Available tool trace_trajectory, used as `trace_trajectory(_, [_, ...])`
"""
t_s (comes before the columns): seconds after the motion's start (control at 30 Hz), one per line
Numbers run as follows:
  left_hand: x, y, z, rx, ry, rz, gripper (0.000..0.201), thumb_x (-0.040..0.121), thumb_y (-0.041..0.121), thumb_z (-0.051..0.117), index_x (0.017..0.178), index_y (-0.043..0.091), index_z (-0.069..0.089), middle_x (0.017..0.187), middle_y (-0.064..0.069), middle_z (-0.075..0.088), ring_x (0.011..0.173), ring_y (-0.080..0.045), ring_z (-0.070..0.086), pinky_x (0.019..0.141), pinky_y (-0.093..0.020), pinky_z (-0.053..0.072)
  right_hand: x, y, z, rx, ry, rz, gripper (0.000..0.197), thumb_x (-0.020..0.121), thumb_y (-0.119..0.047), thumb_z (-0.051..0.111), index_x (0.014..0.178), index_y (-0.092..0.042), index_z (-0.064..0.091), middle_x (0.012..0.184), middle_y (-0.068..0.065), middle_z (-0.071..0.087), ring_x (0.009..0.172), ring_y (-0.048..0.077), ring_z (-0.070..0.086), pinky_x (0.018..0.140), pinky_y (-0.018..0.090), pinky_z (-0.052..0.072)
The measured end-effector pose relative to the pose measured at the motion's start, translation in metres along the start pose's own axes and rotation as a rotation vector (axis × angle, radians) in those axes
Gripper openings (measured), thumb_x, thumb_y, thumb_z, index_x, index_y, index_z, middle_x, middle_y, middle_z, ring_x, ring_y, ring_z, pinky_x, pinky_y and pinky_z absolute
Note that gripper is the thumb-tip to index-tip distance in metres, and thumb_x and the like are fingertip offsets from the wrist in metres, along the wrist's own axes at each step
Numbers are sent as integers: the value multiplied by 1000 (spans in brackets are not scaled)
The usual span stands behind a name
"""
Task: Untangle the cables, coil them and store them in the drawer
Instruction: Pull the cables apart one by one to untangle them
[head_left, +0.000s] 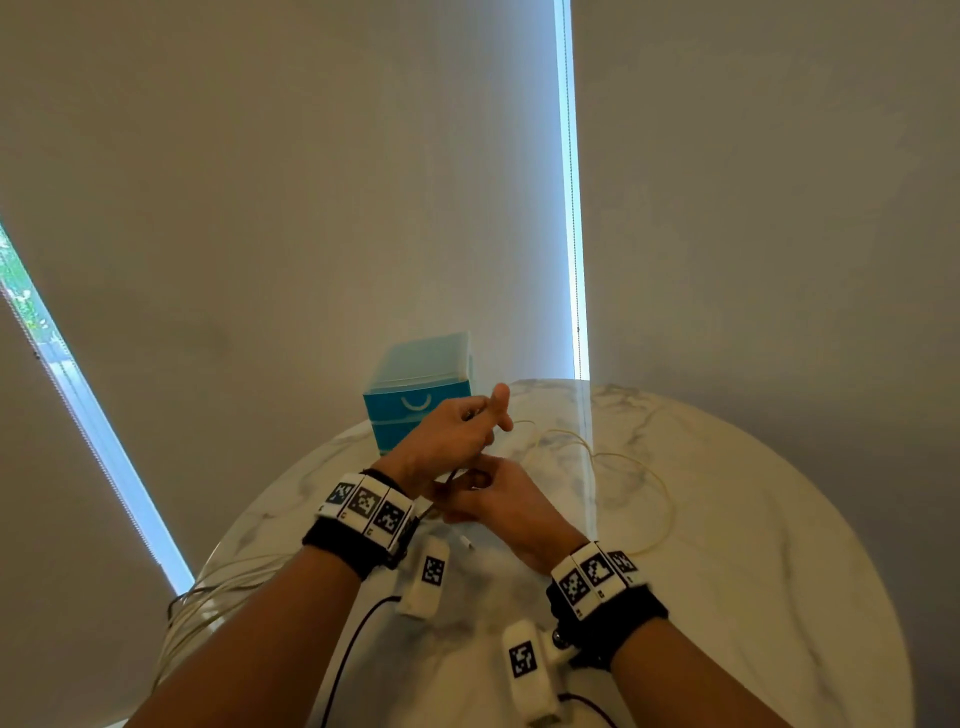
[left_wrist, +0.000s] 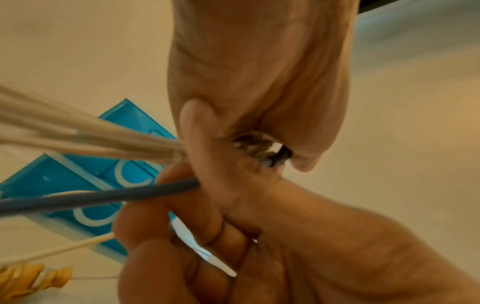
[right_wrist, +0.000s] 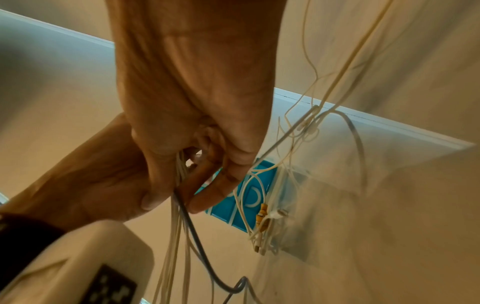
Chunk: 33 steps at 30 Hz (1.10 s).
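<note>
My left hand (head_left: 457, 431) is raised over the marble table (head_left: 727, 519), fingers curled round a bundle of cream cables (left_wrist: 103, 139) and a dark grey cable (left_wrist: 103, 195). Just below and nearer me, my right hand (head_left: 498, 499) pinches the same bundle. A white plug (left_wrist: 205, 248) pokes out between its fingers. In the right wrist view the cream strands (right_wrist: 176, 246) and the grey cable (right_wrist: 197, 246) hang down from both hands. A blue drawer unit (head_left: 415, 405) stands behind the hands, its drawers closed.
A loose cream cable (head_left: 587, 447) loops across the table to the right of my hands. More cable loops (head_left: 208, 597) hang over the table's left edge. Yellow connectors (right_wrist: 262, 216) dangle near the drawer unit. Window blinds close off the back.
</note>
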<state>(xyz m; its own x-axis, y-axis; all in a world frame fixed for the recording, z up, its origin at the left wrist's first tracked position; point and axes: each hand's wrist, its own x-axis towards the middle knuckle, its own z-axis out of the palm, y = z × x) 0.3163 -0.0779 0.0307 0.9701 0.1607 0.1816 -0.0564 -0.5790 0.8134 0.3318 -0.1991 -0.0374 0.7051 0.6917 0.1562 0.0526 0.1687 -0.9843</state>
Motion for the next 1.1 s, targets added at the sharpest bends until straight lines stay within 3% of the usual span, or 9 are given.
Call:
trace_trajectory(0.2, [4, 15, 3, 133, -340, -2, 65, 91, 84, 31, 78, 22, 49, 64, 12, 46, 58, -5, 41, 67, -23, 43, -1, 10, 4, 85, -2, 35, 22, 103, -12, 67, 124, -10, 75, 116, 12, 80, 114, 39, 73, 103, 51, 60])
trace_trajectory(0.33, [6, 28, 1, 284, -459, -34, 62, 89, 87, 26, 76, 30, 47, 66, 13, 46, 63, -9, 40, 79, -33, 42, 2, 10, 15, 44, 55, 25, 18, 108, -18, 61, 122, -11, 71, 103, 13, 79, 90, 30, 76, 80, 40, 65])
trace_trajectory(0.4, [4, 31, 5, 372, -489, -50, 64, 91, 85, 24, 80, 29, 52, 73, 9, 51, 68, -10, 47, 88, -36, 47, -1, 7, 19, 86, 66, 76, 20, 113, -16, 50, 104, -10, 67, 88, 12, 72, 73, 23, 70, 66, 36, 59])
trace_trajectory(0.5, [-5, 41, 11, 621, -476, -35, 71, 99, 80, 23, 102, 25, 66, 97, 0, 68, 94, -19, 65, 112, -49, 45, -5, 4, 24, 99, 56, 139, 34, 116, -18, 40, 90, -10, 60, 79, 9, 64, 58, 17, 65, 56, 31, 52])
trace_trajectory(0.6, [-10, 48, 5, 602, -445, 65, 51, 103, 71, 39, 119, 28, 63, 117, 3, 65, 112, -19, 63, 111, -46, 49, 3, 6, 24, 16, 150, 113, 34, 116, -22, 41, 90, -10, 60, 74, 7, 64, 50, 12, 65, 55, 32, 53])
trace_trajectory(0.73, [-14, 24, -18, 314, -289, 91, 88, 90, 63, 75, 161, 37, 30, 157, 7, 40, 139, -16, 49, 114, -39, 50, 2, -2, 13, 170, 268, 23, 46, 115, -47, 40, 105, -9, 64, 75, 11, 70, 63, 20, 67, 62, 37, 54])
trace_trajectory(0.83, [-25, -3, -31, 381, -406, -47, 94, 88, 52, 84, 162, 35, 28, 148, 8, 52, 127, -15, 64, 110, -35, 54, 3, -4, -2, 377, 245, 45, 60, 114, -49, 40, 92, 0, 66, 90, 24, 74, 81, 25, 72, 78, 37, 59])
trace_trajectory(0.97, [-39, -24, -44, 240, -496, -204, 38, 101, 43, 71, 129, 18, 66, 110, -2, 77, 89, -18, 76, 88, -31, 62, 8, -7, -3, 551, 248, 35, 60, 110, -58, 37, 69, -17, 53, 76, 11, 64, 73, 22, 64, 84, 39, 55])
trace_trajectory(1.1, [-53, -33, -56, 238, -603, -264, 38, 106, 53, 61, 101, 17, 72, 67, -1, 59, 60, -16, 57, 69, -25, 53, 7, -9, -7, 774, 248, 18, 58, 109, -57, 39, 68, -18, 47, 68, 7, 57, 82, 26, 73, 98, 48, 56])
